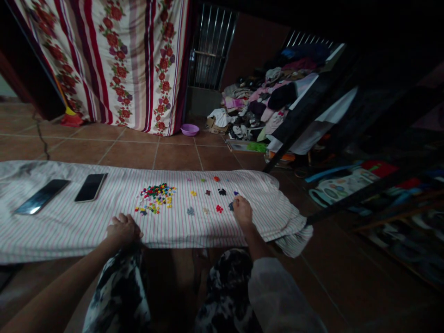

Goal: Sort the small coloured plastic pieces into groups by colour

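Note:
My right hand (243,210) is over the right part of the striped cloth, fingertips pinched together. Its fingers are beside a small pile of dark grey-blue pieces (231,206), and a blue piece (236,193) lies just above them. Anything in the pinch is too small to make out. My left hand (124,228) rests at the cloth's near edge with fingers curled, their inside hidden. Beyond it spreads a mixed heap of small coloured pieces (161,193). Between heap and right hand lie small single-colour groups, among them yellow (193,193), black (222,192), red (219,209) and grey (190,211) pieces.
Two phones, one larger (43,196) and one smaller (90,187), lie on the left of the striped cloth (121,185). Behind are a flowered curtain (135,60), a purple basin (190,130) and a heap of clothes (267,99). A dark slanted post (294,134) rises at right.

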`<state>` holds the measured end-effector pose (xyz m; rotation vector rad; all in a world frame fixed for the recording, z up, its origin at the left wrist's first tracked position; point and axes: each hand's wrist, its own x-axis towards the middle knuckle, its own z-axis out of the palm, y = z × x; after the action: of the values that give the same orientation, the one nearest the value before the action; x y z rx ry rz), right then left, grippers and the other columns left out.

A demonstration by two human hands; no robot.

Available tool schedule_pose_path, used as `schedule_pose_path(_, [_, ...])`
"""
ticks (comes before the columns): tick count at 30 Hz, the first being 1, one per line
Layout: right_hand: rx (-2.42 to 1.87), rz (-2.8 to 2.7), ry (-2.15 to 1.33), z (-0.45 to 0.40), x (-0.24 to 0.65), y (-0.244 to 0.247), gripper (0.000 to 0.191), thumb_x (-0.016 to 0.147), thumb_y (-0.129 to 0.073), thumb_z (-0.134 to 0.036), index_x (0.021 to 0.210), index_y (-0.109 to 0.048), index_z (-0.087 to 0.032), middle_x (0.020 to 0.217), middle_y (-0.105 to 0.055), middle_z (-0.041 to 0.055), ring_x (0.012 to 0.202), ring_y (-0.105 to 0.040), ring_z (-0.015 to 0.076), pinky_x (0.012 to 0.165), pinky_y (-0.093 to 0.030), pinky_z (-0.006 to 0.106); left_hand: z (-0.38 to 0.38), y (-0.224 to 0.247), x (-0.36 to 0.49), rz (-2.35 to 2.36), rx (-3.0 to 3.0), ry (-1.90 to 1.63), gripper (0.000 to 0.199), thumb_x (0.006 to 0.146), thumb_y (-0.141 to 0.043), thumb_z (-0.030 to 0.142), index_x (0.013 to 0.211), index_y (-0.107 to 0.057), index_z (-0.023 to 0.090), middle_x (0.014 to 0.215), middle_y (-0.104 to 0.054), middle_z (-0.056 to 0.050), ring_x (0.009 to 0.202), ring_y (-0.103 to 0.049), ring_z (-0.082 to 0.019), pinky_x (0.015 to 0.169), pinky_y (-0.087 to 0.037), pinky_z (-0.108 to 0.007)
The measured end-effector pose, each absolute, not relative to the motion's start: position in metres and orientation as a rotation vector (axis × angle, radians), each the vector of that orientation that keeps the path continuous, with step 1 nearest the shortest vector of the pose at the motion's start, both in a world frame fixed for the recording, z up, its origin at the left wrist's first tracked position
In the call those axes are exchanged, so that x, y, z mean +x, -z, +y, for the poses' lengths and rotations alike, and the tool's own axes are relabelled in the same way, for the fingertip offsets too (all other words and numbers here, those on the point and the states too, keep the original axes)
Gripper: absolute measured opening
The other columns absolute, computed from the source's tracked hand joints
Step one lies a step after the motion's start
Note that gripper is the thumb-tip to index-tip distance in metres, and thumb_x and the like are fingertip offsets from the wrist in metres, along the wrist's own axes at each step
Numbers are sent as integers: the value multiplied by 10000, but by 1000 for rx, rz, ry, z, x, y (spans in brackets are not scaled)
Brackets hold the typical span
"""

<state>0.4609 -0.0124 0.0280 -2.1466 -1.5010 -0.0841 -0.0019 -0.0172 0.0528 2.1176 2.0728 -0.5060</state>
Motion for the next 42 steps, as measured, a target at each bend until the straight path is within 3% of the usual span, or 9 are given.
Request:
schedule_pose_path(9, [-2001,-1470,-241,-3,389,-44,190,815,-533,-213,958,-657,-195,756,-699,27,702,-644,160,699,-451,243,-15,-49,-4,2063,2143,554,844,801,-522,518,1410,-391,-51,1396,-425,-369,1291,-451,-472,928,-434,-488])
schedule_pose_path(20, [-1721,-1652,-359,-20,327,-13,203,868,-511,-245,997,-668,-250,793,-725,9,749,-683,170,706,-504,243,-20,-57,-1,2086,2124,516,827,817,-519,500,1435,-384,-33,1429,-411,-361,1317,-437,-460,936,-447,-478])
schedule_pose_path(33, [-1445,-2005,-459,-27,293,-5,235,906,-465,-206,1032,-664,-212,871,-707,39,783,-659,169,756,-509,276,-17,-58,1,2076,2029,567,971,794,-527,588,1513,-271,-12,1561,-247,-362,1429,-289,-500,1002,-421,-547])
schedule_pose_path(42, [-1745,-2075,-360,-6,216,-6,219,904,-495,-119,996,-673,-205,975,-682,81,954,-625,189,858,-463,276,-21,-68,6,2075,2032,582,989,813,-515,608,1522,-241,-24,1573,-226,-358,1445,-255,-508,1012,-414,-557])
